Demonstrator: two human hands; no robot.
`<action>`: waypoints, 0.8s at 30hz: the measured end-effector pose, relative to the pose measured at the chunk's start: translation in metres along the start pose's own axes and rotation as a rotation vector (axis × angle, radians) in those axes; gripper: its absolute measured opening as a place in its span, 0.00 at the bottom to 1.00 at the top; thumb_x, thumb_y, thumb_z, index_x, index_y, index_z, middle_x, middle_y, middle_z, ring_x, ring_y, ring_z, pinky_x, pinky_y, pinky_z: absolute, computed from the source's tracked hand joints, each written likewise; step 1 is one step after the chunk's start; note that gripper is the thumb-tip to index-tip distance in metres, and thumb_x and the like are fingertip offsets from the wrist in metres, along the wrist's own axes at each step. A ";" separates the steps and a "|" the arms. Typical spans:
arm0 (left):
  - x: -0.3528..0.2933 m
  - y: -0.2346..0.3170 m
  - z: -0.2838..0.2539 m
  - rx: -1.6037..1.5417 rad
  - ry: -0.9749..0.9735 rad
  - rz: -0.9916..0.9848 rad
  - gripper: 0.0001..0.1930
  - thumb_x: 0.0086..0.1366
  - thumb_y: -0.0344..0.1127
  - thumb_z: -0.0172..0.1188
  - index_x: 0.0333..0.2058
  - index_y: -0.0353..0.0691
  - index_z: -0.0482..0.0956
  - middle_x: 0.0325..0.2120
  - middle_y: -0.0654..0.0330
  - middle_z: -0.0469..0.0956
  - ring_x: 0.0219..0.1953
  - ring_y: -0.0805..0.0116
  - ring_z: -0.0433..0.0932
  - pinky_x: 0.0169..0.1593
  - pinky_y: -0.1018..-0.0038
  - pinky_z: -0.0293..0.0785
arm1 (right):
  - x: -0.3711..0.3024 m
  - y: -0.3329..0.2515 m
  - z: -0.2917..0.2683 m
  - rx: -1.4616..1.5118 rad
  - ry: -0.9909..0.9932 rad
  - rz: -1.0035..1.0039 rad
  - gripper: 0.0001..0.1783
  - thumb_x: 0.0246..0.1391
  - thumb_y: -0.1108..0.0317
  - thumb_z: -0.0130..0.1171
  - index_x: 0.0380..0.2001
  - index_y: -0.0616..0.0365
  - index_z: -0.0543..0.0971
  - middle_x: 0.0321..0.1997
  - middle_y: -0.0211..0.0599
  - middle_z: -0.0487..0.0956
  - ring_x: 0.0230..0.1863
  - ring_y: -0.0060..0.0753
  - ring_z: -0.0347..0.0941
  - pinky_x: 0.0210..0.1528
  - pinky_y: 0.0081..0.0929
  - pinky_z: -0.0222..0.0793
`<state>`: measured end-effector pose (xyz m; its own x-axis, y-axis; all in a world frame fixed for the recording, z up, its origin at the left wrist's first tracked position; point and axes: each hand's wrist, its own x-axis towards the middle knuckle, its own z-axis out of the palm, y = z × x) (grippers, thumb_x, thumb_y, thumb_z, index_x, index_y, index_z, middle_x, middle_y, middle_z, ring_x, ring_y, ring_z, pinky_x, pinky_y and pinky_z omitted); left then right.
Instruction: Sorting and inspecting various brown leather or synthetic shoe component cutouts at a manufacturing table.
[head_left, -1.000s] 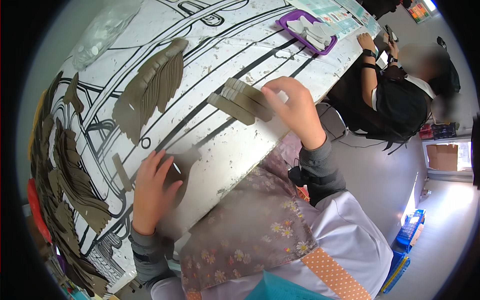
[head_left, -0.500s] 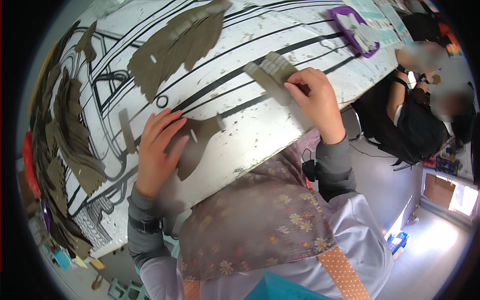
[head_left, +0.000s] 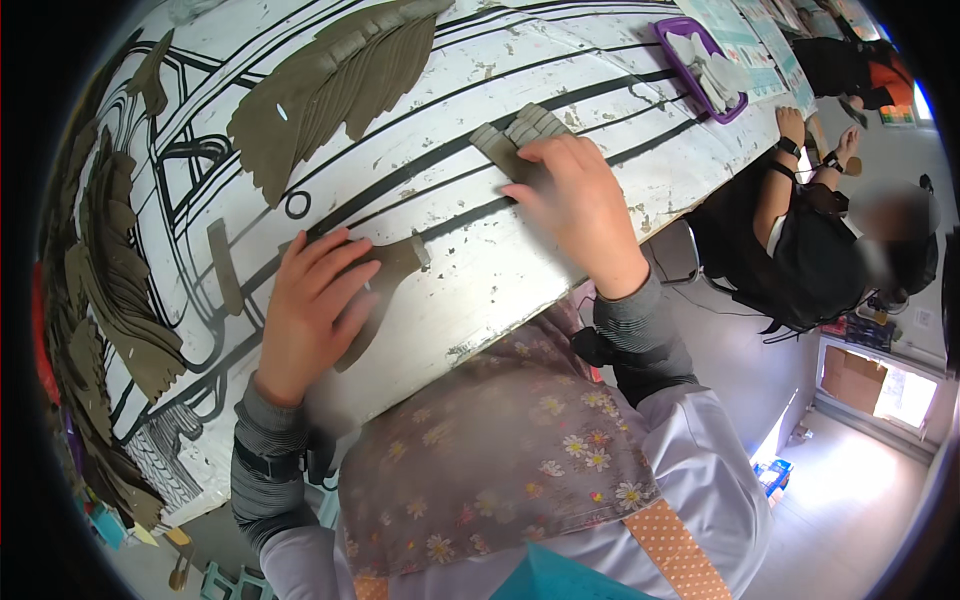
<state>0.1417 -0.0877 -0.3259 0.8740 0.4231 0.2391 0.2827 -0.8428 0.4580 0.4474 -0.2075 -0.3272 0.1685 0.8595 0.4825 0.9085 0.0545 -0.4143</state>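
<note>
The right hand (head_left: 585, 205) is bent over a little bunch of flat brown strips (head_left: 494, 146) on the far side of the table (head_left: 480, 305). Its thumb and first finger are a bit apart, with a strip near them. I can't tell if they pinch it, because the hand hides the near end of the bunch. The far ends poke out, and some are pale.

The left hand (head_left: 312, 312) is spread, with its fingers apart, over a wide brown piece (head_left: 396, 272). It looks like clay. The piece lies flat, with its narrow end to the right, and the fingers don't close on it.

Half a second ago the right hand was at the right side of the strips, with thumb and finger close together. Now it is further left and covers more of them. The strips look like they are in the same spot. The left hand is now over the pale slot in the wide piece, so I can't see that slot. So the strips seem not to be picked up yet.

Left of the left hand is a lone strip (head_left: 226, 272). Farther away is a big leafy brown shape (head_left: 320, 85). More layered brown shapes (head_left: 125, 310) fill the left side. At the far right a purple tray (head_left: 668, 50) holds pale bits (head_left: 712, 72). Another person (head_left: 815, 225) sits on the right.
</note>
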 end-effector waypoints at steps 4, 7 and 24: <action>-0.001 0.000 0.004 0.007 -0.105 0.029 0.25 0.55 0.37 0.73 0.53 0.44 0.82 0.60 0.59 0.77 0.67 0.51 0.69 0.71 0.43 0.57 | 0.007 -0.006 0.006 -0.063 -0.082 0.054 0.19 0.47 0.71 0.73 0.42 0.60 0.78 0.40 0.41 0.80 0.45 0.50 0.75 0.47 0.42 0.72; 0.003 0.006 0.001 0.011 -0.173 0.010 0.29 0.56 0.41 0.73 0.57 0.46 0.80 0.63 0.60 0.75 0.69 0.51 0.66 0.72 0.43 0.55 | 0.009 -0.007 0.008 -0.033 -0.074 0.098 0.17 0.49 0.72 0.70 0.42 0.60 0.78 0.39 0.42 0.80 0.44 0.51 0.76 0.46 0.42 0.73; -0.001 0.005 -0.002 -0.001 -0.194 0.067 0.28 0.56 0.42 0.73 0.56 0.47 0.80 0.62 0.61 0.75 0.68 0.53 0.67 0.72 0.44 0.56 | 0.009 -0.001 0.016 -0.105 0.078 0.010 0.12 0.52 0.79 0.65 0.39 0.61 0.76 0.42 0.47 0.79 0.43 0.54 0.76 0.45 0.40 0.73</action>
<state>0.1419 -0.0913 -0.3225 0.9507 0.2938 0.0994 0.2210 -0.8666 0.4474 0.4420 -0.1911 -0.3350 0.2035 0.8176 0.5387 0.9409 -0.0111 -0.3386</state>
